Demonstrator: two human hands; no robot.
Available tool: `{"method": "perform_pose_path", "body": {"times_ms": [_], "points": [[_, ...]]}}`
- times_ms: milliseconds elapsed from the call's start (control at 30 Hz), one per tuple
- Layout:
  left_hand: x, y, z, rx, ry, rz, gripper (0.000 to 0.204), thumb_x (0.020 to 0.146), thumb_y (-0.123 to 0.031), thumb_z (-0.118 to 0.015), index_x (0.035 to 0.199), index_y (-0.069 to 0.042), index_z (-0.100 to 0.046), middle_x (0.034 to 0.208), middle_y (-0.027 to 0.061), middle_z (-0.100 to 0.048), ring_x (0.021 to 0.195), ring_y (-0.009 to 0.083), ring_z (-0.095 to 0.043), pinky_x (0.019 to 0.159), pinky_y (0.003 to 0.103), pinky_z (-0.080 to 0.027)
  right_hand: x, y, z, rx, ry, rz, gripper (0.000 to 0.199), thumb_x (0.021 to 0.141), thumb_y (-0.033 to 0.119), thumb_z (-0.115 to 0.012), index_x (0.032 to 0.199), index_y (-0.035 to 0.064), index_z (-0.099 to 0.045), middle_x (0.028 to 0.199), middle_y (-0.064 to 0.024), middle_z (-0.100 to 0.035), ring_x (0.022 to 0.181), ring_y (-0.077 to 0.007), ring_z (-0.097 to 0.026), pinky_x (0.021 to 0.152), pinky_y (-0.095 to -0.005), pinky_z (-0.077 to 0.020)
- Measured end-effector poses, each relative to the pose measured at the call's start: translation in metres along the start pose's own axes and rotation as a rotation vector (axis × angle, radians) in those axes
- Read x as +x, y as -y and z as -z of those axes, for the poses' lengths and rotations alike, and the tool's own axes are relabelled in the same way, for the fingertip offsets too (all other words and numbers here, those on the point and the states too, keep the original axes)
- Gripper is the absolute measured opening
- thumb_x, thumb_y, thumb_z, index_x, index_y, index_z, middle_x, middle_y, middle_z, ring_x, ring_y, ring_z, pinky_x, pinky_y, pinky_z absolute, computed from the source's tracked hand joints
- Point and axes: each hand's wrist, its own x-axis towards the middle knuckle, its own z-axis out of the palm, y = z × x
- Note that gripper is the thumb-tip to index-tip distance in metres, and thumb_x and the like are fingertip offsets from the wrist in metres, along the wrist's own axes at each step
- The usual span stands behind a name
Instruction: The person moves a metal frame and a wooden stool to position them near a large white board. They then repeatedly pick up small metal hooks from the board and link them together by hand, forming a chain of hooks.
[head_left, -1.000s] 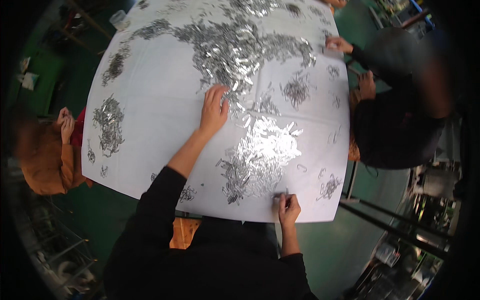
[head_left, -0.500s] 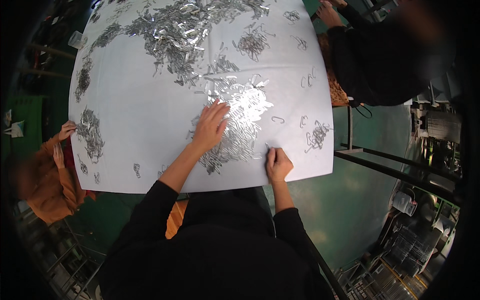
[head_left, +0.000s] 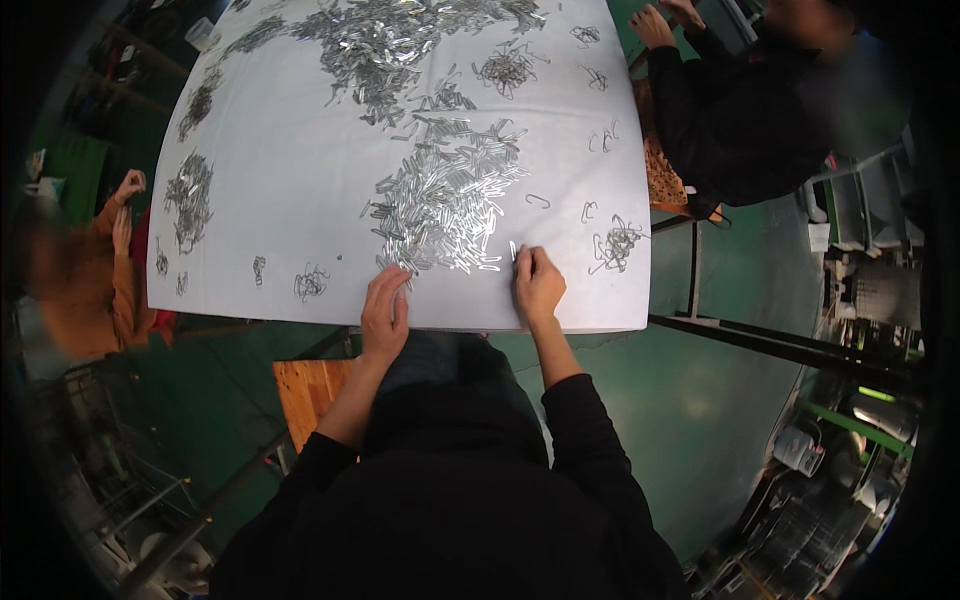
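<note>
Left hand [head_left: 385,312]: lying flat, fingers together, palm down at the near edge of the white table [head_left: 290,170], fingertips touching the bottom of the big pile of shiny metal clips [head_left: 445,200].
Right hand [head_left: 538,285]: fingers bunched up, pinching one small metal clip [head_left: 514,250] just right of that pile.
Bent wire tangle [head_left: 617,243]: sitting near the right hand, toward the table's right edge.
Far right: another person's hand [head_left: 655,25] at the table's corner.
</note>
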Motion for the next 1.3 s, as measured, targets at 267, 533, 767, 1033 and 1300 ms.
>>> {"method": "perform_pose_path", "body": {"times_ms": [267,533,767,1033,1300], "points": [[-0.017,-0.015,0.036,0.075,-0.140,0.073,0.027,0.083,0.007,-0.046,0.106,0.000,-0.058,0.106,0.0161,-0.059,0.099,0.0332,-0.056,0.085,0.037,-0.046,0.124,0.018,-0.002,-0.009,0.034,0.276,0.011,0.086,0.012,-0.054,0.096,0.0098,-0.058,0.093,-0.0096,-0.059,0.085,-0.0296,-0.059,0.071,-0.0407,-0.0475],[-0.037,-0.026,0.026,0.050,-0.140,0.204,0.024,0.084,0.007,-0.046,0.104,0.001,-0.058,0.102,0.0160,-0.060,0.095,0.0324,-0.058,0.082,0.036,-0.046,0.207,0.030,-0.031,-0.301,0.308,0.568,0.027,0.078,0.005,-0.055,0.101,0.0177,-0.058,0.101,-0.0069,-0.057,0.097,-0.0276,-0.058,0.079,-0.0396,-0.0489],[-0.049,-0.019,0.032,0.069,-0.207,0.335,0.023,0.085,0.006,-0.046,0.104,0.001,-0.058,0.102,0.0161,-0.060,0.094,0.0310,-0.058,0.081,0.035,-0.046,0.259,0.038,-0.046,-0.720,0.598,0.731,0.017,0.082,0.015,-0.055,0.099,0.0166,-0.054,0.102,-0.0061,-0.057,0.092,-0.0260,-0.062,0.074,-0.0384,-0.0517],[-0.042,-0.003,0.047,0.090,-0.228,0.360,0.022,0.087,0.005,-0.045,0.105,0.002,-0.058,0.100,0.0152,-0.060,0.089,0.0270,-0.059,0.078,0.030,-0.046,0.253,0.017,-0.024,-0.564,0.530,0.671,0.017,0.084,0.016,-0.056,0.097,0.0055,-0.053,0.097,-0.0130,-0.060,0.087,-0.0309,-0.062,0.073,-0.0409,-0.0489],[-0.021,0.007,0.046,0.014,-0.157,0.379,0.022,0.088,0.004,-0.045,0.105,0.001,-0.059,0.100,0.0131,-0.061,0.088,0.0232,-0.060,0.076,0.028,-0.047,0.200,-0.026,0.044,0.058,0.530,0.013,0.016,0.081,0.001,-0.061,0.097,-0.0009,-0.061,0.070,-0.0057,-0.061,0.056,-0.0090,-0.054,0.052,-0.0250,-0.0450]]}}
